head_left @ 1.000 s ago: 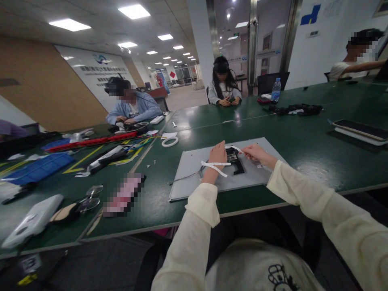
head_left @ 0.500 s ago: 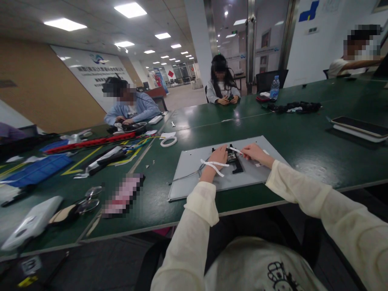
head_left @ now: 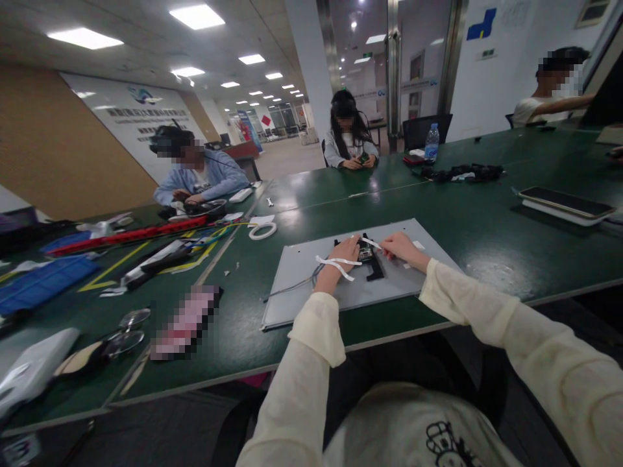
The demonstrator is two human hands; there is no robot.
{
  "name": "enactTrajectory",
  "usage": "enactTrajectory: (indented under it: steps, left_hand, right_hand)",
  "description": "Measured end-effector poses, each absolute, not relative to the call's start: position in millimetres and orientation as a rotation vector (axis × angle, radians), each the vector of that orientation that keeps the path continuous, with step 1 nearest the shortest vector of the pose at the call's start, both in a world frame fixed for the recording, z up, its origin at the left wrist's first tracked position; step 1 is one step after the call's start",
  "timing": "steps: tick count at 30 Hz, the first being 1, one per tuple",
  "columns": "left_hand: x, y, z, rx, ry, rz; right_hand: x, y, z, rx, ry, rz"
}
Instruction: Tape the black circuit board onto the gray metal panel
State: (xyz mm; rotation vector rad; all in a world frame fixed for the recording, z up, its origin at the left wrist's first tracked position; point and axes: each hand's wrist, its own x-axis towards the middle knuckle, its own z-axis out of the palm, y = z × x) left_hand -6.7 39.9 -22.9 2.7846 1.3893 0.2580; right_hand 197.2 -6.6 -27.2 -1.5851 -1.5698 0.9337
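A grey metal panel (head_left: pixel 302 279) lies flat on the green table (head_left: pixel 487 240) in front of me. A black bracket with a small circuit part (head_left: pixel 368 256) sits on the panel. My left hand (head_left: pixel 344 254) rests curled on the panel against the part's left side, and a white tape strip (head_left: pixel 332 263) lies across its wrist. My right hand (head_left: pixel 399 248) pinches the end of a thin white strip (head_left: pixel 371 242) that runs over the part. A grey cable (head_left: pixel 292 289) trails left from under my left hand.
A roll of white tape (head_left: pixel 262 229) lies beyond the panel. Tools, blue trays (head_left: pixel 39 283) and a red bar (head_left: pixel 126 233) crowd the left table. A flat device (head_left: pixel 562 204) lies at the right. Three other people sit at the far sides.
Both hands stay at the black part. My head has turned slightly, so the scene sits a little further left.
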Motion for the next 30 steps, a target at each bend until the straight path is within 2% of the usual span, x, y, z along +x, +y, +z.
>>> enactTrajectory:
  steps: [14, 17, 22, 30]
  left_hand:
    - [-2.5, 48.3, -16.9, 2.894, 1.342, 0.101]
    - [-2.3, 48.8, -16.7, 2.873, 1.329, 0.137]
    - [-3.1, 45.8, -13.7, 2.802, 1.355, 0.204]
    - [-5.6, 48.6, -21.3, 2.77, 1.403, 0.254]
  right_hand:
    - [196.5, -7.1, -25.9, -1.631, -1.657, 0.857]
    - [191.9, -9.5, -21.9, -1.719, -1.814, 0.704]
    - [178.8, -15.5, -10.3, -1.936, -2.099, 0.208]
    - [170.3, -21.0, 1.0, -2.02, -2.209, 0.137]
